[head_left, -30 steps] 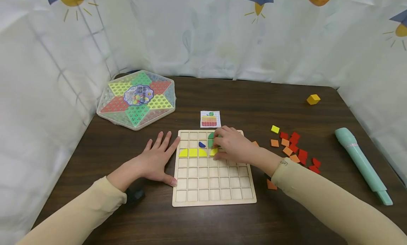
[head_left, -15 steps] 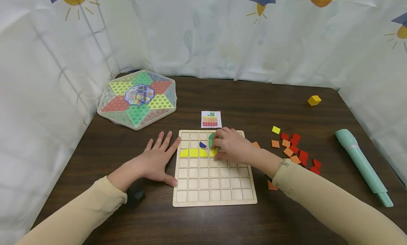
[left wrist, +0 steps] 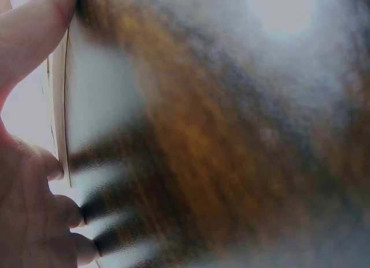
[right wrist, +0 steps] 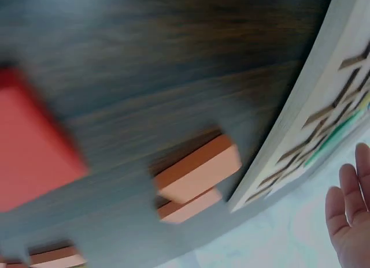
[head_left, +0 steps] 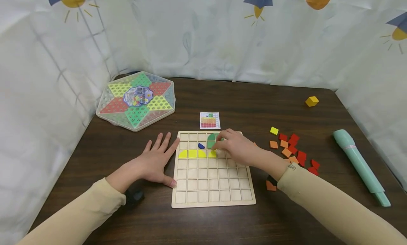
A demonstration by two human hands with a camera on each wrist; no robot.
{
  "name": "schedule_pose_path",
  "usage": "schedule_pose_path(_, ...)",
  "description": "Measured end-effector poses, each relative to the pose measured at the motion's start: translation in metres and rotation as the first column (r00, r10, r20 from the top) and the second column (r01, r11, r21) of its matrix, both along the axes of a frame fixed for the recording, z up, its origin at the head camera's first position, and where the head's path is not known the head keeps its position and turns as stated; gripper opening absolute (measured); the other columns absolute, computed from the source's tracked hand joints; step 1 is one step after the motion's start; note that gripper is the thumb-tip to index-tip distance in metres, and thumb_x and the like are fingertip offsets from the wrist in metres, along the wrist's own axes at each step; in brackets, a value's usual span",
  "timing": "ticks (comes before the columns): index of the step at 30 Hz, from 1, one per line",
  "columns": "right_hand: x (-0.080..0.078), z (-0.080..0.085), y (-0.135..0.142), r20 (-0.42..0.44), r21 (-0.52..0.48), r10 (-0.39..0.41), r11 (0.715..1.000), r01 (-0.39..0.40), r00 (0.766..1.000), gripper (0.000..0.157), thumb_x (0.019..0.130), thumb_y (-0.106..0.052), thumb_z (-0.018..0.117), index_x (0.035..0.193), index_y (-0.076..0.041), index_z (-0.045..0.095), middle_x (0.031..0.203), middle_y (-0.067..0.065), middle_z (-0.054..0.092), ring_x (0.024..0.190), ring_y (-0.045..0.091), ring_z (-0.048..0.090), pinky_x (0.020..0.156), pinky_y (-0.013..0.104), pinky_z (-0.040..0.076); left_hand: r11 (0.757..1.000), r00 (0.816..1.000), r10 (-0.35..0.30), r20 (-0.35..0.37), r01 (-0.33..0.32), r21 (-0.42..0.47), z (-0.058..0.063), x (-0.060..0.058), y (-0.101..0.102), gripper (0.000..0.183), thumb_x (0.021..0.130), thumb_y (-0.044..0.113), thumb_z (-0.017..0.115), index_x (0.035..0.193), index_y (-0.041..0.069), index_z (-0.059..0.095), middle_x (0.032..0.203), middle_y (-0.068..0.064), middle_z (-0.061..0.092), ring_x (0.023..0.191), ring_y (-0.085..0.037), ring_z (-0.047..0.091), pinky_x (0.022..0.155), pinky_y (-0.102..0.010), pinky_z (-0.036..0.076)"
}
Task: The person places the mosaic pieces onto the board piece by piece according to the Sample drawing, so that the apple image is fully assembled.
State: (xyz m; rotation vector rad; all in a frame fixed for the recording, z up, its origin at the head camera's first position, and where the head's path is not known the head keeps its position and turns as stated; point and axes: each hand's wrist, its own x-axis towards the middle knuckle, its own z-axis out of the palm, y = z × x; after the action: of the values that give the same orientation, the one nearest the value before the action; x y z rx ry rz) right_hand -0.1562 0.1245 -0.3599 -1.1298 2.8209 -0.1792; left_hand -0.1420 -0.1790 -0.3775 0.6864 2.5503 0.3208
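My left hand [head_left: 156, 163] rests spread on the table, its index fingertip and thumb at the left edge of a wooden grid board [head_left: 203, 195]. My right hand [head_left: 238, 146] is over the board's upper right, fingers loosely bent, fingertips beside a yellow tile [head_left: 212, 154] that lies in its cell. To the left, in the same row, are a yellow square tile [head_left: 192, 153] and two yellow tiles with rounded corners. A blue half-round tile [head_left: 201, 145] lies one row above. Green tiles [head_left: 211, 145] sit near the top, partly hidden by the right hand.
A small pattern card [head_left: 210, 120] lies behind the board. At back left is a Chinese checkers box [head_left: 136, 100]. Loose red tiles [head_left: 301, 157], orange tiles [head_left: 273, 144] and a yellow tile [head_left: 274, 130] lie to the right, near a mint-green stick [head_left: 360, 167] and a yellow cube [head_left: 312, 101].
My right hand has shifted slightly right; its thumb has drawn away from the fourth yellow tile, and more of the green tiles shows. The left hand stays in place.
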Motion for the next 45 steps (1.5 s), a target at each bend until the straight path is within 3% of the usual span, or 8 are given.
schedule_pose_path(11,0.029,0.003,0.097,-0.115,-0.184,-0.08,0.981,0.058,0.99,0.028,0.086,0.007,0.075,0.107,-0.01,0.077,0.105,0.008,0.066,0.096,0.025,0.061,0.081,0.042,0.055,1.0,1.0,0.0,0.008,0.0,0.01,0.0,-0.001,0.0,0.138,0.07,0.067,0.083,0.165,0.007,0.003,0.169,-0.03,-0.008,0.155,-0.054,-0.012,0.117,-0.077,0.0)
schedule_pose_path(17,0.05,-0.004,0.153,-0.13,-0.175,-0.179,0.972,0.155,0.975,0.03,0.081,0.005,0.08,0.106,-0.012,0.077,0.104,0.004,0.067,0.092,0.021,0.058,0.076,0.039,0.053,1.0,1.0,-0.003,-0.005,0.003,0.017,-0.002,-0.001,-0.002,0.138,0.07,0.068,0.083,0.165,0.006,0.004,0.169,-0.03,-0.007,0.154,-0.055,-0.01,0.116,-0.078,0.002)
schedule_pose_path(21,0.055,-0.01,0.177,-0.154,-0.153,-0.225,0.967,0.202,0.962,0.03,0.078,0.005,0.083,0.104,-0.009,0.077,0.102,0.004,0.068,0.094,0.024,0.059,0.076,0.042,0.053,1.0,1.0,-0.005,-0.012,0.005,0.014,-0.002,-0.002,-0.003,0.139,0.07,0.068,0.083,0.165,0.006,0.004,0.169,-0.03,-0.007,0.154,-0.055,-0.01,0.116,-0.078,0.002)
schedule_pose_path(25,0.043,-0.006,0.184,-0.127,-0.12,-0.279,0.957,0.264,0.952,0.028,0.081,0.003,0.081,0.108,-0.005,0.076,0.102,0.01,0.069,0.098,0.031,0.06,0.081,0.05,0.054,1.0,1.0,-0.008,-0.014,0.008,0.014,-0.003,-0.001,-0.003,0.139,0.07,0.068,0.083,0.165,0.006,0.004,0.169,-0.031,-0.007,0.154,-0.055,-0.01,0.115,-0.079,0.001)
schedule_pose_path(29,0.018,0.001,0.18,-0.079,-0.077,-0.327,0.944,0.322,0.942,0.029,0.09,-0.006,0.076,0.118,0.001,0.071,0.11,0.019,0.069,0.102,0.039,0.062,0.088,0.057,0.053,1.0,1.0,-0.009,-0.009,0.009,0.024,-0.004,-0.002,-0.001,0.138,0.07,0.067,0.083,0.165,0.006,0.003,0.168,-0.031,-0.007,0.154,-0.055,-0.011,0.115,-0.079,0.001)
schedule_pose_path(35,-0.016,0.003,0.176,0.024,0.026,-0.446,0.895,0.445,0.895,0.047,0.097,-0.021,0.071,0.134,0.006,0.06,0.131,0.031,0.059,0.122,0.052,0.053,0.097,0.07,0.044,0.999,1.0,-0.009,-0.002,0.009,0.041,-0.007,-0.002,0.0,0.138,0.07,0.067,0.083,0.165,0.006,0.004,0.169,-0.031,-0.007,0.154,-0.055,-0.011,0.116,-0.078,0.001)
schedule_pose_path(39,-0.029,0.001,0.177,0.074,0.066,-0.501,0.865,0.497,0.862,0.046,0.097,-0.026,0.072,0.13,0.005,0.062,0.134,0.032,0.057,0.125,0.053,0.049,0.102,0.073,0.038,0.999,1.0,-0.005,-0.004,0.006,0.038,-0.006,-0.002,0.0,0.138,0.07,0.067,0.083,0.165,0.006,0.004,0.169,-0.03,-0.007,0.155,-0.055,-0.01,0.116,-0.078,0.001)
schedule_pose_path(45,-0.037,-0.003,0.175,0.089,0.059,-0.514,0.858,0.511,0.853,0.035,0.096,-0.026,0.073,0.116,0.002,0.068,0.13,0.031,0.058,0.122,0.053,0.05,0.099,0.072,0.04,1.0,1.0,0.0,-0.012,0.001,0.028,-0.003,-0.001,-0.001,0.138,0.069,0.068,0.083,0.165,0.006,0.005,0.169,-0.03,-0.006,0.154,-0.055,-0.009,0.116,-0.078,0.002)
